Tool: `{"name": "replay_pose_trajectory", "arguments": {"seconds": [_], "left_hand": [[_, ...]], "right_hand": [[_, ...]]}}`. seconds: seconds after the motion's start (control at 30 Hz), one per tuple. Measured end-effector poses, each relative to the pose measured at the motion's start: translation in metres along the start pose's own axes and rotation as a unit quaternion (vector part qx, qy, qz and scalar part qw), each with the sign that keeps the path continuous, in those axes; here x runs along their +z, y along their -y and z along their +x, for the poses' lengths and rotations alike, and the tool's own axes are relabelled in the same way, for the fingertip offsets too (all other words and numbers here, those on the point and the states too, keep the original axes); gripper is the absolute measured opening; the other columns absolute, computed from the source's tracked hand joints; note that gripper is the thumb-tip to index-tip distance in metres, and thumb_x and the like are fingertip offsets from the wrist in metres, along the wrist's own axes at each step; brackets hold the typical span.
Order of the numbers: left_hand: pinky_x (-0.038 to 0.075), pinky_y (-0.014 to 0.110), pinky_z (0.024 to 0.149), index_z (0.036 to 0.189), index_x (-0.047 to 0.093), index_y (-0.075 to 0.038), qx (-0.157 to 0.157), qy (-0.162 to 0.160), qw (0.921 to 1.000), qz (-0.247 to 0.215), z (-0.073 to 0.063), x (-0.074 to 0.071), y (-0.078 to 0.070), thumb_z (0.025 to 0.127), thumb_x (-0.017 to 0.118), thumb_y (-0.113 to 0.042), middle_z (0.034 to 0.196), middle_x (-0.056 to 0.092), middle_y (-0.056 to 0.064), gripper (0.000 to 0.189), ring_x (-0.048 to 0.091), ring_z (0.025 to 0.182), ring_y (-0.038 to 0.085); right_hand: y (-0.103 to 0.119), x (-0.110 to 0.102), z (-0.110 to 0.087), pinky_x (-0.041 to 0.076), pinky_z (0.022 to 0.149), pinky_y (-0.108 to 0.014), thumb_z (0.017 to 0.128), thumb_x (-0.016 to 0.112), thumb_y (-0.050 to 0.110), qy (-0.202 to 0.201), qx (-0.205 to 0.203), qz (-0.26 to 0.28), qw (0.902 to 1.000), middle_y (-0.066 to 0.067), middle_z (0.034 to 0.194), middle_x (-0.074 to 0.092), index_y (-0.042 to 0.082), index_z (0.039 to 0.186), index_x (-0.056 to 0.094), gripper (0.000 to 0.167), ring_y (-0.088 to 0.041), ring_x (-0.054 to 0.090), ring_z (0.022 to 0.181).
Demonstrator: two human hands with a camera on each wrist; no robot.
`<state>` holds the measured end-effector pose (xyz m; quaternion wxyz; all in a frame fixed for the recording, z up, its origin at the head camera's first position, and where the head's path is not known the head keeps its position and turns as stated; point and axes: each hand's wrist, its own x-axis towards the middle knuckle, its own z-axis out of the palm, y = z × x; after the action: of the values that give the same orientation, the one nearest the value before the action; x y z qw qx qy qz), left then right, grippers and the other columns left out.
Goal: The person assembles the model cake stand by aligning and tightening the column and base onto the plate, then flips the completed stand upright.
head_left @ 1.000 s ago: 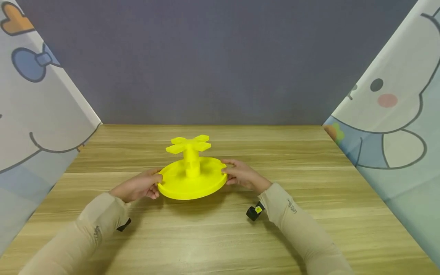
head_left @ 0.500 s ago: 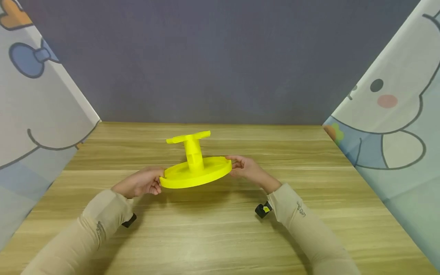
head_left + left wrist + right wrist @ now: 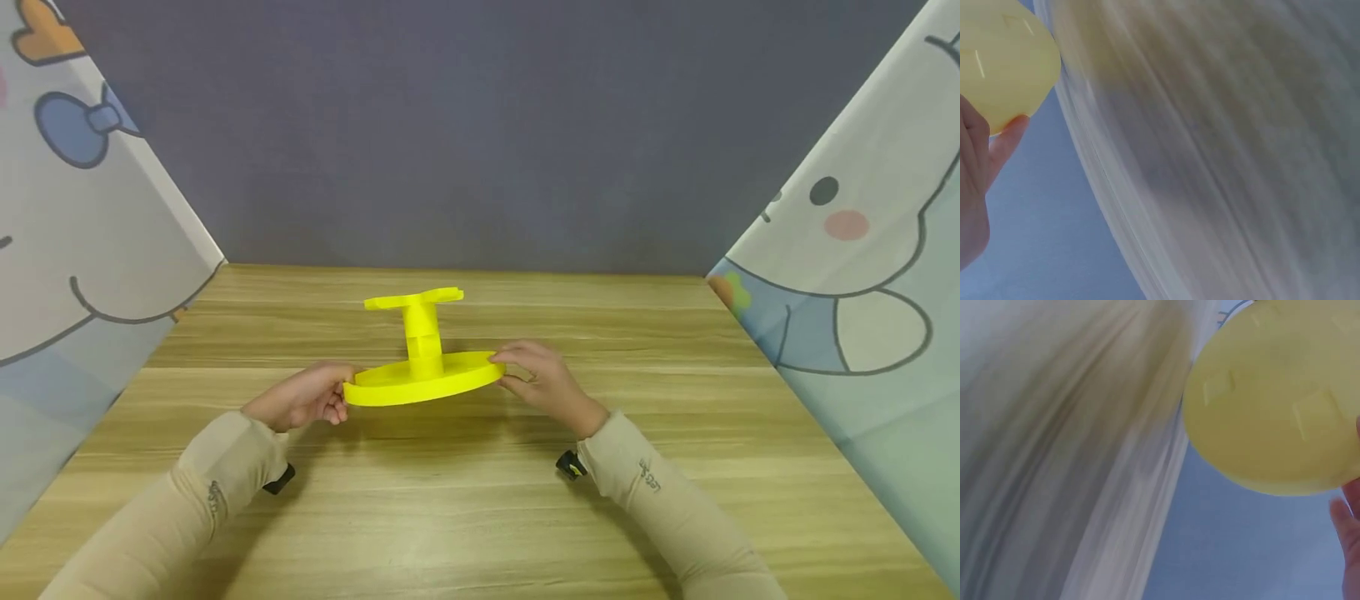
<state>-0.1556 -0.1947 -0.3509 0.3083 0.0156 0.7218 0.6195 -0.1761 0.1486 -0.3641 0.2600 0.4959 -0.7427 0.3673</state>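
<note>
A bright yellow round tray (image 3: 420, 391) with a raised rim carries a central post (image 3: 424, 354) topped by flat, spreading arms. It is held above the table, tilted, its right side a little higher. My left hand (image 3: 306, 396) pinches the left rim, the other fingers curled beneath. At the right rim, my right hand (image 3: 551, 385) grips with fingers on top and the thumb below. The left wrist view shows the tray's underside (image 3: 1004, 62) beside part of the left hand (image 3: 972, 181). Small square marks show on that underside (image 3: 1260, 425) in the right wrist view.
A wood-grain table (image 3: 465, 517) lies below, with a dark grey panel (image 3: 480, 133) rising behind it. Cartoon-printed panels (image 3: 135, 217) stand at left and right. Each sleeved wrist bears a small black device (image 3: 571, 465).
The tray has tipped, its near edge rising, so it now appears more edge-on and the top arms look flatter. My right hand has shifted slightly right and its fingers now lie over the rim.
</note>
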Motion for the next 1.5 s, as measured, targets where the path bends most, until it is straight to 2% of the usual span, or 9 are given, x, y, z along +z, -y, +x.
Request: {"name": "replay_pose_trajectory", "arguments": {"seconds": [0.1, 0.3, 0.57, 0.8, 0.9, 1.1, 1.23, 1.43, 1.5], "left_hand": [[0.049, 0.016, 0.051, 0.14, 0.031, 0.013, -0.004, 0.004, 1.0, -0.001, 0.0, -0.001, -0.001, 0.088, 0.037, -0.011, 0.063, 0.053, -0.001, 0.058, 0.053, 0.048, 0.004], [0.048, 0.016, 0.052, 0.108, 0.047, 0.004, -0.014, 0.001, 0.9999, 0.002, -0.001, -0.005, -0.008, 0.089, 0.035, -0.014, 0.066, 0.055, 0.0, 0.029, 0.053, 0.05, 0.004], [0.054, 0.021, 0.062, 0.09, 0.05, -0.001, -0.003, 0.017, 0.9998, -0.004, -0.003, -0.003, -0.011, 0.094, 0.033, -0.018, 0.071, 0.054, 0.003, 0.024, 0.059, 0.061, 0.011], [0.054, 0.035, 0.081, 0.126, 0.023, 0.007, 0.015, -0.005, 0.9999, 0.004, 0.0, 0.003, -0.012, 0.104, 0.017, -0.039, 0.093, 0.053, 0.011, 0.051, 0.059, 0.079, 0.02], [0.045, 0.046, 0.097, 0.137, 0.012, 0.011, 0.05, -0.031, 0.997, 0.05, 0.002, 0.003, -0.013, 0.104, 0.016, -0.043, 0.111, 0.047, 0.024, 0.063, 0.056, 0.099, 0.033], [0.026, 0.061, 0.106, 0.15, 0.011, 0.004, 0.196, -0.075, 0.9616, 0.177, 0.005, -0.007, -0.008, 0.1, 0.052, -0.016, 0.138, 0.036, 0.032, 0.068, 0.034, 0.129, 0.048], [0.03, 0.064, 0.102, 0.152, 0.017, -0.004, 0.241, -0.095, 0.9459, 0.195, 0.008, -0.005, -0.009, 0.09, 0.066, -0.006, 0.129, 0.052, 0.026, 0.08, 0.048, 0.12, 0.041], [0.053, 0.03, 0.084, 0.147, 0.03, -0.001, 0.28, -0.14, 0.9361, 0.161, 0.009, 0.004, -0.014, 0.088, 0.065, 0.003, 0.11, 0.062, 0.025, 0.069, 0.064, 0.093, 0.011], [0.053, 0.02, 0.075, 0.143, 0.037, 0.003, 0.318, -0.153, 0.9199, 0.172, 0.01, 0.006, -0.013, 0.088, 0.064, 0.004, 0.111, 0.062, 0.027, 0.062, 0.063, 0.088, 0.004]], "right_hand": [[0.001, 0.001, 0.001, 0.055, 0.079, -0.03, 0.057, 0.079, -0.018, -0.017, -0.048, 0.001, 0.9987, -0.018, 0.091, 0.067, -0.009, 0.096, 0.065, 0.042, -0.03, 0.065, 0.081], [0.003, 0.006, 0.005, 0.055, 0.077, -0.028, 0.065, 0.079, -0.009, -0.028, -0.114, -0.014, 0.993, -0.018, 0.089, 0.066, -0.009, 0.096, 0.064, 0.034, -0.028, 0.065, 0.078], [0.003, 0.012, 0.002, 0.056, 0.069, -0.029, 0.096, 0.057, 0.015, -0.029, -0.099, -0.041, 0.9939, -0.019, 0.088, 0.065, -0.012, 0.099, 0.061, 0.027, -0.026, 0.064, 0.075], [0.003, 0.007, 0.002, 0.055, 0.063, -0.028, 0.093, 0.059, 0.019, -0.038, -0.03, -0.043, 0.9979, -0.018, 0.089, 0.063, -0.01, 0.105, 0.058, 0.032, -0.024, 0.06, 0.074], [0.003, 0.006, 0.003, 0.057, 0.066, -0.03, 0.083, 0.071, 0.002, -0.036, 0.0, -0.022, 0.9991, -0.019, 0.09, 0.062, -0.01, 0.107, 0.057, 0.03, -0.027, 0.063, 0.077], [-0.001, 0.005, 0.001, 0.058, 0.069, -0.038, 0.065, 0.073, -0.022, -0.06, 0.043, 0.01, 0.9972, -0.023, 0.096, 0.063, -0.012, 0.106, 0.058, 0.045, -0.035, 0.064, 0.082], [-0.004, 0.004, 0.002, 0.057, 0.071, -0.04, 0.066, 0.072, -0.024, -0.069, 0.047, 0.024, 0.9962, -0.024, 0.096, 0.062, -0.013, 0.104, 0.058, 0.042, -0.036, 0.064, 0.084], [-0.006, 0.005, 0.006, 0.058, 0.067, -0.035, 0.069, 0.071, -0.022, -0.068, 0.05, 0.037, 0.9958, -0.024, 0.093, 0.062, -0.014, 0.106, 0.057, 0.04, -0.037, 0.063, 0.081], [-0.007, 0.004, 0.006, 0.058, 0.064, -0.032, 0.074, 0.069, -0.018, -0.065, 0.06, 0.047, 0.995, -0.023, 0.092, 0.062, -0.014, 0.108, 0.056, 0.038, -0.034, 0.063, 0.079]]}}
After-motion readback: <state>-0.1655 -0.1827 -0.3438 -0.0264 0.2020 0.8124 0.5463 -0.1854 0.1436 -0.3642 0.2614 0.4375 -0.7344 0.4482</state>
